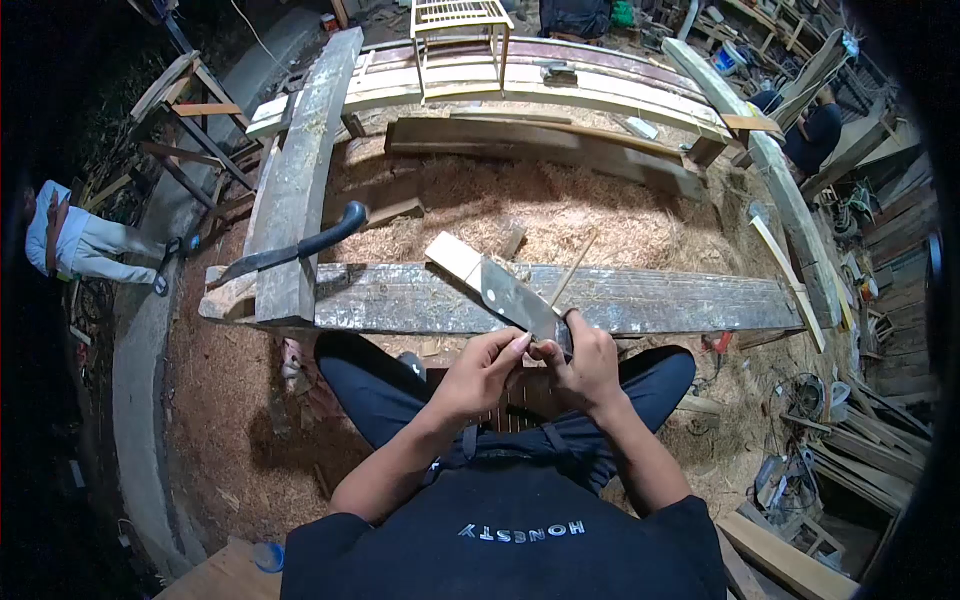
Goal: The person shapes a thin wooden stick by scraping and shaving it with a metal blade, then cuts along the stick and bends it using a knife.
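Observation:
A broad metal blade [513,298], with a small hole near its far end, slants over the near edge of the plank bench. My right hand [588,365] is closed around its near end, by a dark part. My left hand [483,372] is pinched close to the blade's near edge; what its fingertips hold is too small to name. Under the far end of the blade lies a pale wood block [455,257]. A thin wooden stick [574,268] slants up beside the blade. On the left crossing beam rests a large knife [300,246] with a black curved handle.
The weathered bench plank [690,297] runs across in front of my knees. Beams [300,150] flank it left and right. Beyond are sawdust [590,225], long boards and a small slatted wooden frame [460,25]. A person [95,235] stands at left; another [815,135] is at right.

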Demonstrator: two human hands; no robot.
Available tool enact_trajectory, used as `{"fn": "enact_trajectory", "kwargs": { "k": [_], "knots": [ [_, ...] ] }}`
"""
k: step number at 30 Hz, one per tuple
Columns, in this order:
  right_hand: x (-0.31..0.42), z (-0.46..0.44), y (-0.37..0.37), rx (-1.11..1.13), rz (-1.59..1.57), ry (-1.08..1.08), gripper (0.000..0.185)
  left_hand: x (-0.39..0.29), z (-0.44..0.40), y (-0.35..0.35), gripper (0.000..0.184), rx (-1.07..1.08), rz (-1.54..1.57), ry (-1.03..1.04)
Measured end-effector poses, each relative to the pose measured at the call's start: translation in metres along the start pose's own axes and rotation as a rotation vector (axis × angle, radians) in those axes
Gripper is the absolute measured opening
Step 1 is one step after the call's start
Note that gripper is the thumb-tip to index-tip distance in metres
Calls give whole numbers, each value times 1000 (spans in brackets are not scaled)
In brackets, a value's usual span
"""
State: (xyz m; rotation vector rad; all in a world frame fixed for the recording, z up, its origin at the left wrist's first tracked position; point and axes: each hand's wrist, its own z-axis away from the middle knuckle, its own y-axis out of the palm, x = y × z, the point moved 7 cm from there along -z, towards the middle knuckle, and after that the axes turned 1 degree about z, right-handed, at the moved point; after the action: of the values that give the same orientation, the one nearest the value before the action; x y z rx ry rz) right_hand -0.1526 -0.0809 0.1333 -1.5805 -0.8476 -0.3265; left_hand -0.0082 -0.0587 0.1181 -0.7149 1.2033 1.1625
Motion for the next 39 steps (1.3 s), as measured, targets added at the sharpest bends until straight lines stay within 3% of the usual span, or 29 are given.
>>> {"fn": "enact_trajectory", "kwargs": {
  "k": [8, 13, 15, 19, 20, 21, 22, 23, 25, 27, 29, 32, 33, 35, 37, 39],
  "knots": [
    [14, -21, -16, 11, 102, -76, 66, -12, -6, -3, 37, -138, 26, 159],
    [16, -21, -15, 68, 253, -150, 70, -3, 6, 0, 33, -142, 18, 71],
    [15, -20, -15, 17, 271, -193, 73, -17, 13, 1, 32, -198, -181, 278],
    [3, -21, -15, -71, 311, -276, 72, -26, 19, 3, 30, -221, -173, 372],
    [-26, -35, -25, -93, 161, -68, 69, -20, 22, 4, 30, -194, -143, 255],
    [-74, -49, -53, -69, 123, 439, 65, -14, 25, 5, 29, -168, -115, 142],
    [-72, -54, -88, -220, 109, 328, 67, -16, 34, 13, 32, -106, -125, 233],
    [-85, -52, -94, -232, 255, 140, 71, -4, 30, 14, 36, -100, 29, 131],
    [-48, -40, -92, -279, 232, 18, 73, 1, 15, -5, 35, -221, 91, 34],
    [-34, -34, -82, -267, 194, 29, 72, 7, 2, -5, 29, -117, 223, 59],
    [-24, -24, -61, -177, 43, 25, 69, -6, -1, -2, 28, -158, 142, 111],
    [12, -5, -38, -167, 2, -250, 59, -15, -1, 0, 27, -153, 160, 54],
    [21, 0, -32, -161, 26, -383, 65, -12, -3, -2, 27, -153, 157, 52],
    [27, 3, -26, -83, 81, -396, 58, -6, 0, -7, 27, -106, -9, 156],
    [27, 4, -26, -123, 53, -366, 52, 0, 2, -6, 27, -89, 11, 92],
    [33, 1, -30, -162, 32, -357, 47, 10, 1, -12, 25, -180, 81, 287]
  ]
}}
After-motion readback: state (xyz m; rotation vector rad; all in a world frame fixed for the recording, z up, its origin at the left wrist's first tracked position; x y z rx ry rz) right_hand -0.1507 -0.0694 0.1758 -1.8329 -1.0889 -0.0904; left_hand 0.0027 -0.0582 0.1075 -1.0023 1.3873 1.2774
